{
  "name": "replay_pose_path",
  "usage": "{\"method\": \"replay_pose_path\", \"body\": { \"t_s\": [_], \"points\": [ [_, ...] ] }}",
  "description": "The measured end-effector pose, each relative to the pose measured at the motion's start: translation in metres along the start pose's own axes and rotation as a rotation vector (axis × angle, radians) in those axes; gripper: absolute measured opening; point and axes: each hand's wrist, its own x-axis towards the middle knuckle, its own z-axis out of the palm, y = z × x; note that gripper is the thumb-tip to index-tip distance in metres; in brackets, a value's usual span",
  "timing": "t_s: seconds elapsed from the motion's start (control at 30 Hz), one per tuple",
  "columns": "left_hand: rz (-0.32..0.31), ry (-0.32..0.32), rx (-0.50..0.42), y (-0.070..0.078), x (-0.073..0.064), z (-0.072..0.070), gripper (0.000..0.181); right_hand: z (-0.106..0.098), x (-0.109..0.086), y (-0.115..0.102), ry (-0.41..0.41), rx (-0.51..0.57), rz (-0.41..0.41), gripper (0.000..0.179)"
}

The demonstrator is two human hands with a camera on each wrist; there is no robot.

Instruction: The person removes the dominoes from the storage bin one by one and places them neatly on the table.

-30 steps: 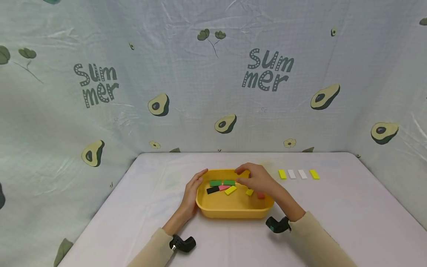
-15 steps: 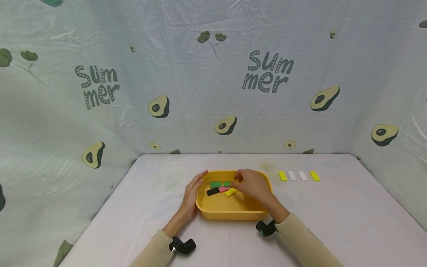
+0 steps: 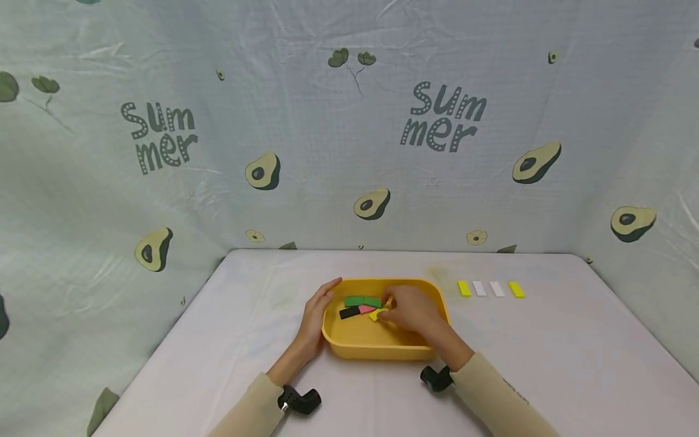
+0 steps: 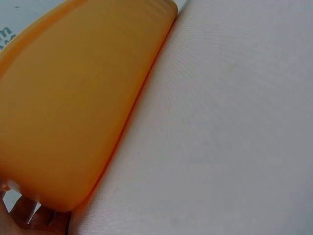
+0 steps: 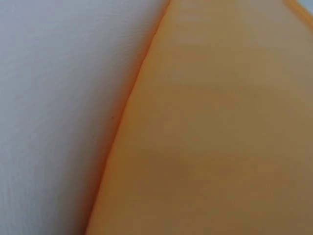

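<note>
A yellow-orange plastic tray (image 3: pixel 377 351) stands on the white table. My left hand (image 3: pixel 312 321) lies along its left side, fingers fairly straight and touching the outer wall and rim; some fingertips show in the left wrist view beside the tray wall (image 4: pixel 73 107). Inside the tray, my right hand (image 3: pixel 411 311) pinches a small flat yellow block (image 3: pixel 374 316), which its thumb and fingers partly cover. Close by lie two green blocks (image 3: pixel 354 301), a black block (image 3: pixel 349 312) and a pink block (image 3: pixel 366 309). The right hand hides the tray's right part.
Right of the tray, a spaced row holds a yellow block (image 3: pixel 464 289), two white blocks (image 3: pixel 479 289) and another yellow block (image 3: pixel 516 290). A patterned cloth (image 3: pixel 306 121) hangs behind the table. The tray wall (image 5: pixel 220 122) fills most of the right wrist view.
My right hand has moved left and down into the tray, from above its right side to the yellow block, and its fingers have closed there. My left hand stays at the tray's side.
</note>
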Motion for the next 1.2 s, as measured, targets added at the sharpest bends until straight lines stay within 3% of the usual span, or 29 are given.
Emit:
{"method": "replay_pose_path", "body": {
  "t_s": [0.47,0.87,1.2],
  "points": [
    [0.007,-0.001,-0.012,0.0024,0.0010,0.0019,0.046,-0.0002,-0.0007,0.0020,0.021,-0.044,-0.071,0.012],
    [0.014,0.002,-0.009,0.0018,-0.0015,0.0021,0.047,0.0023,0.0003,0.0020,0.018,-0.074,-0.084,0.026],
    [0.021,0.004,-0.007,0.0012,0.0007,0.0024,0.046,0.0015,0.0007,0.0019,0.023,-0.035,-0.119,0.025]
  ]
}}
